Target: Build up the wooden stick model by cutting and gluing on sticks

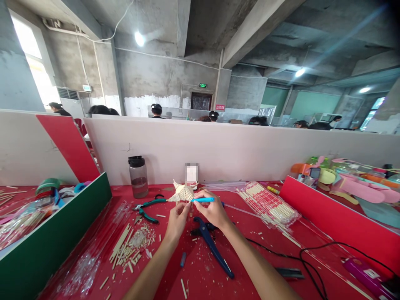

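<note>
Showing a largely formed stick model [183, 193] mid-table, remaining work unclear, cut sticks [121, 246] loose nearby; left hand [177, 217] fingertips together at its lower edge, contents hidden, right hand [215, 210] pinching a blue pen [204, 200].

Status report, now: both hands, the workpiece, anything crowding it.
Right hand gripping blue pen-like tool. Left hand at the pale stick model, grip unclear. Dark blue cutter and green-handled pliers lying close by.
</note>
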### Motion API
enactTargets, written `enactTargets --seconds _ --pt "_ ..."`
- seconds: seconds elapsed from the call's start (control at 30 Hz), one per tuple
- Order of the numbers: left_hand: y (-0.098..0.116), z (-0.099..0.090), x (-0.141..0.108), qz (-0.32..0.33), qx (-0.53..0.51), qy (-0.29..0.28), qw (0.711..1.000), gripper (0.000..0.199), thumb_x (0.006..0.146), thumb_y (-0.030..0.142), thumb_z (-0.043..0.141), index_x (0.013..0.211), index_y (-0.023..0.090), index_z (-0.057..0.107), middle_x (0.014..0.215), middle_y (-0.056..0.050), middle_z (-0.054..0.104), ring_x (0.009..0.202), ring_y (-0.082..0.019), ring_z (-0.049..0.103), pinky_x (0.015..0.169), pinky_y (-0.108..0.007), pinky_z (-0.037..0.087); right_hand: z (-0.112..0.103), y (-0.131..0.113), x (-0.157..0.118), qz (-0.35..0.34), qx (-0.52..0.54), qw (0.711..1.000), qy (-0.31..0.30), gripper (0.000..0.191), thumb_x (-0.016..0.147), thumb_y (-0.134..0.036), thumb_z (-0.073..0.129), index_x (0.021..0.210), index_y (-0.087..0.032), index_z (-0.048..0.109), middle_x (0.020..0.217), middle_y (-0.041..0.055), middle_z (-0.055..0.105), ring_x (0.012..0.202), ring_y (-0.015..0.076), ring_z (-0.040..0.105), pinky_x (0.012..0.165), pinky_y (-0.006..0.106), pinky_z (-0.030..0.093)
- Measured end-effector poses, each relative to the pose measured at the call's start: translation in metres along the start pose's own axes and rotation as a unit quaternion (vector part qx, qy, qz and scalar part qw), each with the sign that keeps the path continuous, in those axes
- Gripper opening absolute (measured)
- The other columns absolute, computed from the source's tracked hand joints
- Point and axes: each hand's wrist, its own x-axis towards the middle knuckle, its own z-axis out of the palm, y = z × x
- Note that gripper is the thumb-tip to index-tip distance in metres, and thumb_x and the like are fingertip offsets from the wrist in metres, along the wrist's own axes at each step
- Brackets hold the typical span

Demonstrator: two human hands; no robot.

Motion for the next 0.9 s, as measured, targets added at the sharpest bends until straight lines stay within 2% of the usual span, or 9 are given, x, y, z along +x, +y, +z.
enactTargets --seconds 0.17,0.3,0.43,0.63,0.9 --pt "0.0019 -0.0001 -0.0006 0.001 0.005 0.002 1.000 0.052 0.075 0.065 0.065 0.073 0.013 0.070 0.065 -0.003 0.065 0.051 -0.011 0.049 0.052 -0.023 0.038 0.0007 0.0027 0.0009 -0.014 0.029 0.999 0.018 0.008 0.087 -0.028 0.061 0.088 -0.021 0.065 0.093 0.0058 0.069 0.092 0.0214 0.066 0.080 0.032 0.054" --pt "0.0038 0.0011 -0.0011 0.002 0.006 0.005 1.000 0.054 0.074 0.067 0.064 0.071 0.014 0.068 0.064 -0.002 0.064 0.051 -0.012 0.048 0.052 -0.023 0.037 0.0005 0.0034 0.0015 0.003 0.062 0.998 0.029 0.008 0.087 -0.029 0.062 0.089 -0.021 0.063 0.093 0.0053 0.068 0.087 0.0200 0.066 0.074 0.030 0.055" --pt "0.0037 0.0014 -0.0008 0.001 0.010 0.006 1.000 0.054 0.075 0.067 0.063 0.071 0.013 0.069 0.065 -0.003 0.064 0.053 -0.012 0.049 0.052 -0.024 0.037 0.0001 0.0026 0.0013 0.003 0.059 0.998 0.023 0.007 0.088 -0.028 0.062 0.089 -0.021 0.063 0.093 0.0052 0.068 0.088 0.0202 0.067 0.076 0.030 0.055" --pt "0.0021 0.0007 -0.0003 0.000 0.013 0.000 1.000 0.051 0.077 0.064 0.062 0.071 0.014 0.067 0.064 -0.002 0.062 0.054 -0.012 0.048 0.053 -0.024 0.037 -0.0003 -0.0017 0.0015 -0.040 0.010 0.999 0.021 0.004 0.087 -0.023 0.062 0.087 -0.021 0.066 0.090 0.0047 0.069 0.089 0.0209 0.065 0.084 0.034 0.051" --pt "-0.0006 0.0005 0.0000 0.000 0.014 -0.002 1.000 0.050 0.078 0.063 0.062 0.073 0.014 0.068 0.066 -0.002 0.063 0.054 -0.012 0.048 0.054 -0.023 0.036 -0.0002 -0.0008 0.0019 -0.047 0.012 0.998 0.029 0.004 0.086 -0.021 0.063 0.085 -0.021 0.066 0.089 0.0040 0.069 0.088 0.0201 0.065 0.083 0.033 0.050"
